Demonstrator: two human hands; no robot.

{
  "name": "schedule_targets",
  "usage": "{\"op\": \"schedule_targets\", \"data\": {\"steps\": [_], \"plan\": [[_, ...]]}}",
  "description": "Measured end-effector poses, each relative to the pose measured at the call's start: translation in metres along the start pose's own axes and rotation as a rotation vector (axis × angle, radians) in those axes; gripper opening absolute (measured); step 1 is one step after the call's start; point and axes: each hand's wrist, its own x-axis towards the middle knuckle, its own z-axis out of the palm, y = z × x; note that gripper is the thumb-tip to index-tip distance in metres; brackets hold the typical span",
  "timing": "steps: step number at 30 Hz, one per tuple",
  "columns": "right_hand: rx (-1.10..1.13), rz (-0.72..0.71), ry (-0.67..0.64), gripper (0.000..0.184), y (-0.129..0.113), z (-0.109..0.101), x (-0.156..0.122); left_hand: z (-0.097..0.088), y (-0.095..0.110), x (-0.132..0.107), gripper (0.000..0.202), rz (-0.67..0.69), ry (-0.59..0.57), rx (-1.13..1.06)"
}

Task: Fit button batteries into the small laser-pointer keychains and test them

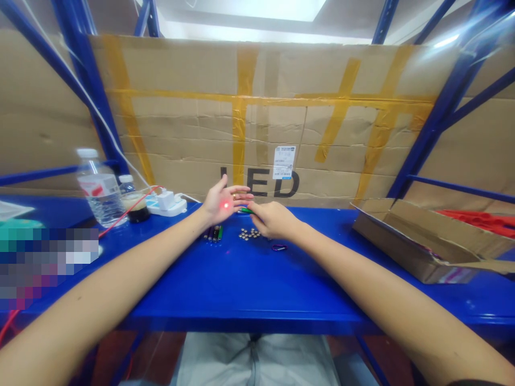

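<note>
My left hand (225, 202) is open, palm turned to the right, with a bright red light spot on the palm and a ring on one finger. Closed around a small green laser pointer (246, 210) is my right hand (273, 219); the pointer's end faces the left palm. Below the left hand, several slim dark and green tubes (213, 234) lie side by side on the blue table (241, 289). A cluster of small silver button cells (248, 234) sits under the right hand. Near them lies a purple carabiner clip (279, 247).
An open cardboard box (402, 246) stands at the right, red items (478, 222) behind it. At the left are a water bottle (100, 193), a smaller bottle of dark liquid (135, 203) and a white power strip (171, 206). A taped cardboard panel (193, 134) closes off the back.
</note>
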Motion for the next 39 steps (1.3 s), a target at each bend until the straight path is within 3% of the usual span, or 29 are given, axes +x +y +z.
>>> {"op": "schedule_targets", "data": {"steps": [10,15,17,20,22,24,27,32,36,39], "plan": [[0.004,-0.012,0.023,0.034,0.002,0.001,0.0,0.001,-0.001,-0.001,0.075,0.005,0.0,0.071],[-0.022,0.044,-0.018,0.035,0.002,-0.001,0.001,-0.005,0.004,0.004,0.078,0.055,-0.01,0.235],[-0.036,0.093,-0.065,0.031,0.004,-0.002,0.001,-0.014,0.008,0.007,0.077,0.093,0.022,0.438],[-0.02,0.128,-0.151,0.025,0.011,0.003,0.002,-0.034,0.009,0.01,0.06,0.158,0.116,1.01],[0.028,0.111,-0.204,0.023,0.018,0.011,0.002,-0.046,0.005,0.01,0.042,0.197,0.088,1.405],[0.079,0.094,-0.224,0.022,0.025,0.021,0.002,-0.053,-0.001,0.008,0.031,0.17,0.022,1.604],[0.143,0.117,-0.253,0.024,0.033,0.035,0.007,-0.054,-0.008,0.006,0.03,0.121,-0.033,1.643],[0.307,0.218,-0.251,0.023,0.037,0.045,0.016,-0.037,-0.017,0.006,0.033,0.096,-0.068,1.55],[0.425,0.262,-0.204,0.025,0.037,0.048,0.018,-0.029,-0.03,0.009,0.035,0.066,-0.037,1.569],[0.465,0.256,-0.174,0.021,0.039,0.051,0.019,-0.031,-0.036,0.014,0.027,0.087,-0.014,1.634]]}}
